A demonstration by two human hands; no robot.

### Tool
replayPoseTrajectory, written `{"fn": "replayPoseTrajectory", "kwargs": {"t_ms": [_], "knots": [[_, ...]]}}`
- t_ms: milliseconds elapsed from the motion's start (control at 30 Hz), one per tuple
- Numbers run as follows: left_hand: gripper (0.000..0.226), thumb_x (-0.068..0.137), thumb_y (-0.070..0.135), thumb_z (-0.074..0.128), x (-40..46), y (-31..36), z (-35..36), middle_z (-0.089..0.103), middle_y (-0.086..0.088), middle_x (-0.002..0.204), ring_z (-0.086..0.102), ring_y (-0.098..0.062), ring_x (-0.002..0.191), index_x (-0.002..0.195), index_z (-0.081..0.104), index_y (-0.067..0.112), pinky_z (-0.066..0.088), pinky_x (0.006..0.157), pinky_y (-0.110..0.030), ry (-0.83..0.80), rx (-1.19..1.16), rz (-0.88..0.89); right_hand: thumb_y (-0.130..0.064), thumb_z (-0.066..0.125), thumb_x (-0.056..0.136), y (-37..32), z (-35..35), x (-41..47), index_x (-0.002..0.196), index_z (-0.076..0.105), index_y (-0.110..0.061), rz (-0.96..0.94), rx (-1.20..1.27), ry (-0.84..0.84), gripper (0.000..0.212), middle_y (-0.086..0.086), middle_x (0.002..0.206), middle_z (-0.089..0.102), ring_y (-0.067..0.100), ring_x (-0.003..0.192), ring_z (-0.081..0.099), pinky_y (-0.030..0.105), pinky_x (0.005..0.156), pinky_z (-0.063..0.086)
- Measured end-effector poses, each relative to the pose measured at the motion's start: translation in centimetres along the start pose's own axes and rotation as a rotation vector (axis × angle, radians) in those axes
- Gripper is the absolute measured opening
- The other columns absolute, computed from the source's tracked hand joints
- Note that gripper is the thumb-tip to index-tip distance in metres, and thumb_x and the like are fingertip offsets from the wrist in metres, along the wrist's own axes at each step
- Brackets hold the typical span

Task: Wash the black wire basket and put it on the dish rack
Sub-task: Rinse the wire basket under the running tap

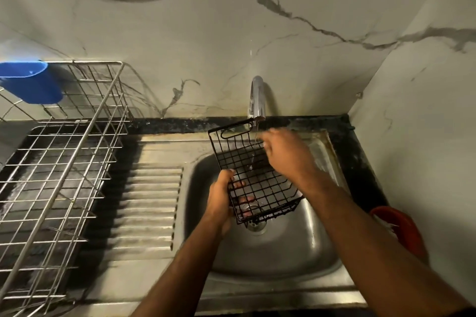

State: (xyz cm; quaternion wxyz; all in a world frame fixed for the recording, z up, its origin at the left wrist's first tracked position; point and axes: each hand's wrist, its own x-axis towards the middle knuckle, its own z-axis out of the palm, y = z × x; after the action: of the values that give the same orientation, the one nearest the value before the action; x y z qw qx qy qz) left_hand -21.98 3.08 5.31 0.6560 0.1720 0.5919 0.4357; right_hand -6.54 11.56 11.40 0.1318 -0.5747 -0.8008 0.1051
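Tilting black wire basket (251, 175), handle faucetward

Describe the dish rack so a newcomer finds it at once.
Start at the steel sink and go left past its ribbed drainboard. The dish rack stands there: large, silver wire, a blue cup hanging at its far corner, unlike the small black basket under the tap.

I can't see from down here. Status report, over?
Left hand grips black wire basket over sink. Right hand rubs it under running tap. Dish rack waits left, path open.
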Motion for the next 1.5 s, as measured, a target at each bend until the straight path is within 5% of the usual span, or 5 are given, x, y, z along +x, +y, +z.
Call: {"fn": "replayPoseTrajectory", "kwargs": {"t_ms": [267,567,833,1033,1500], "knots": [[0.054,0.095,0.051,0.052,0.0,0.1,-1.0,0.073,-0.014,0.113,0.075,-0.036,0.088,0.120,0.066,0.005,0.059,0.062,-0.042,-0.058,0.107,-0.066,0.006,0.047,0.092,1.6,1.0,2.0,0.144,0.049,-0.018,-0.109,-0.128,-0.076,0.058,0.002,0.147,0.049,0.020,0.134,0.042,0.035,0.109,0.038],[0.055,0.093,0.060,0.049,-0.9,1.1,-3.4,0.074,-0.015,0.110,0.075,-0.039,0.092,0.115,0.072,0.015,0.058,0.062,-0.042,-0.005,0.088,-0.127,-0.004,0.059,0.097,-2.5,2.4,4.9,0.105,0.068,-0.001,0.458,1.146,-0.093,0.013,0.011,0.089,0.072,0.011,0.074,0.069,0.020,0.068,0.059],[0.059,0.092,0.058,0.044,-0.2,1.3,-4.2,0.074,-0.014,0.105,0.072,-0.032,0.081,0.110,0.070,0.008,0.054,0.070,-0.040,-0.072,-0.013,-0.206,-0.032,0.047,0.105,0.0,-0.8,3.1,0.134,0.056,-0.010,0.225,0.172,-0.159,0.038,0.013,0.131,0.058,0.025,0.111,0.058,0.031,0.086,0.045],[0.060,0.088,0.053,0.045,-0.4,0.7,-2.5,0.072,-0.023,0.106,0.072,-0.036,0.078,0.109,0.061,-0.001,0.059,0.077,-0.048,-0.243,-0.205,-0.325,-0.076,0.044,0.086,2.3,-1.0,0.4,0.154,0.025,-0.033,0.689,1.001,-0.361,0.083,0.008,0.164,0.022,0.036,0.146,0.028,0.062,0.114,0.029],[0.089,0.089,0.072,0.049,-1.3,1.2,-2.8,0.061,-0.032,0.130,0.066,-0.045,0.093,0.131,0.063,-0.004,0.059,0.052,-0.043,-0.255,-0.100,-0.362,-0.067,0.057,0.083,3.4,0.4,-2.0,0.143,0.043,-0.030,0.745,1.072,-0.310,0.071,0.015,0.153,0.041,0.040,0.136,0.041,0.060,0.106,0.038]]}}
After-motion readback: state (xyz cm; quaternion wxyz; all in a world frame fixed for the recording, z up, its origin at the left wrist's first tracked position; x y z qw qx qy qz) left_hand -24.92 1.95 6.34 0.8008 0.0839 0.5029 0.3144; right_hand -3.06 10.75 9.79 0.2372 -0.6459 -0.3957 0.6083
